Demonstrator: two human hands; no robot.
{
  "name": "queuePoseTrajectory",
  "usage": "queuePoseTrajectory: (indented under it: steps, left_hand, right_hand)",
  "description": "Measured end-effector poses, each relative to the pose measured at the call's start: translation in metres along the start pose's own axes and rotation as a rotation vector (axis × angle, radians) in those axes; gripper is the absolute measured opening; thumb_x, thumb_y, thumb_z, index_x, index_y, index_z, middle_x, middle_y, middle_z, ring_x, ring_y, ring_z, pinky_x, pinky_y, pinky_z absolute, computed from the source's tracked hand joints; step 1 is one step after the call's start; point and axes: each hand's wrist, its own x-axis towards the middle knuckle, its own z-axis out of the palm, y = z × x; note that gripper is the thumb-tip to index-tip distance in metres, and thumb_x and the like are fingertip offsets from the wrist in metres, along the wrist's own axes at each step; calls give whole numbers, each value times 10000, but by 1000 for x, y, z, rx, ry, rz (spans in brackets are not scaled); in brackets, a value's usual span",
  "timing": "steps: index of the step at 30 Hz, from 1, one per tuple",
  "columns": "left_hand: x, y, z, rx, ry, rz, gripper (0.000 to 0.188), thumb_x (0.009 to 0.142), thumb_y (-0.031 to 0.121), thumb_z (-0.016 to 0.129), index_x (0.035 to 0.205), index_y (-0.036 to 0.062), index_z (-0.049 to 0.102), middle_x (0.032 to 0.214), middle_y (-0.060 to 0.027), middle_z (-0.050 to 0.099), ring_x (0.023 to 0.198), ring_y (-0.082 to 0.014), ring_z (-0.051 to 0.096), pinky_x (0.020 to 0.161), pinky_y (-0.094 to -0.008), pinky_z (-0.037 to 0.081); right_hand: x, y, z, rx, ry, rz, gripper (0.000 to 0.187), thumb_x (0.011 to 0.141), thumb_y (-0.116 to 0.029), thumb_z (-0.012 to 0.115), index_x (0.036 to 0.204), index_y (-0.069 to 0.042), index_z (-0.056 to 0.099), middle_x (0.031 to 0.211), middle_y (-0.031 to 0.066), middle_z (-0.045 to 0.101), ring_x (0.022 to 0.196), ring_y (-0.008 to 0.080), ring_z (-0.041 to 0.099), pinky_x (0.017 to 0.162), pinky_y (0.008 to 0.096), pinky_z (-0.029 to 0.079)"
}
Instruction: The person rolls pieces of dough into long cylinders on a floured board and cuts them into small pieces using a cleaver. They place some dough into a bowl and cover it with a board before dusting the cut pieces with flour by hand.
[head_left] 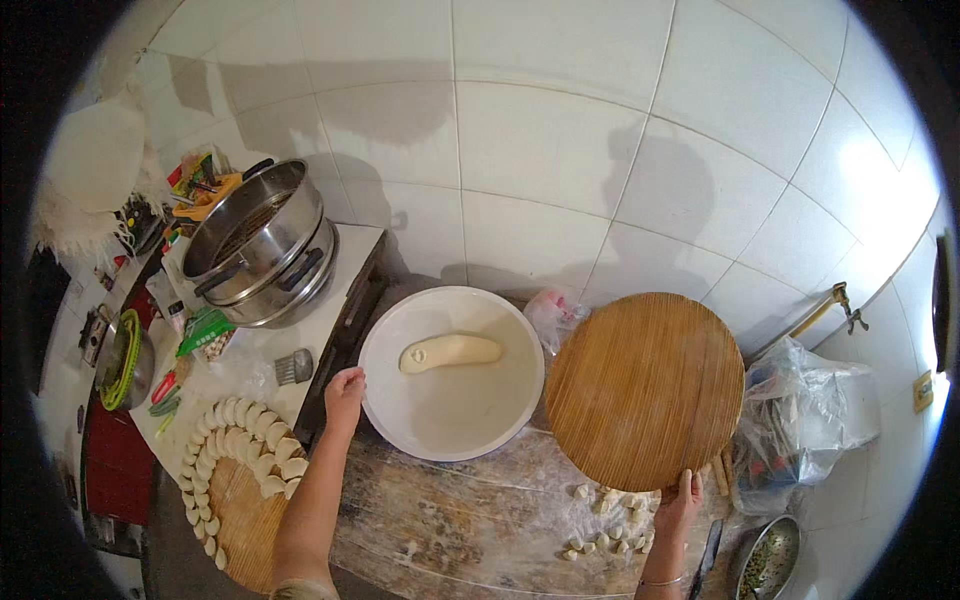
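My left hand (345, 392) is beside the left rim of a wide white basin (450, 415), its fingers curled together; whether they pinch the rim I cannot tell. A thick, curved roll of dough (455, 353) lies inside the basin. My right hand (680, 498) grips the lower edge of a round wooden board (645, 390), which is tilted up, right of the basin. Small cut pieces of dough (610, 525) are scattered on the floury worktop (440, 510) below the board.
Rows of dumplings (230, 440) cover part of another wooden board (245, 515) at left. A stacked steel steamer (265, 245) stands behind it. On the right are a knife (707, 560), a metal bowl of chopped filling (768, 560) and plastic-wrapped things (800, 410). A tiled wall (540, 140) closes the back.
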Motion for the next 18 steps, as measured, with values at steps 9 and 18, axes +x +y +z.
queuePoseTrajectory:
  steps: [9, 18]
  left_hand:
    - [-95, 64, 44, -352, -333, -566, 353, 970, 249, 543, 1251, 36, 518, 923, -63, 612, 659, -138, 569, 523, -285, 426]
    - [-76, 16, 0, -300, -3, -433, 232, 929, 126, 581, 1120, 0, 544, 773, -60, 568, 561, -131, 533, 463, -296, 417]
  right_hand:
    - [-2, 77, 109, 128, -264, 544, 199, 942, -177, 570, 1079, -33, 582, 931, 47, 603, 778, 171, 586, 640, 318, 493]
    - [-10, 136, 195, -515, -437, 571, 328, 926, -298, 598, 1001, 21, 627, 796, 77, 655, 637, 139, 617, 516, 285, 495]
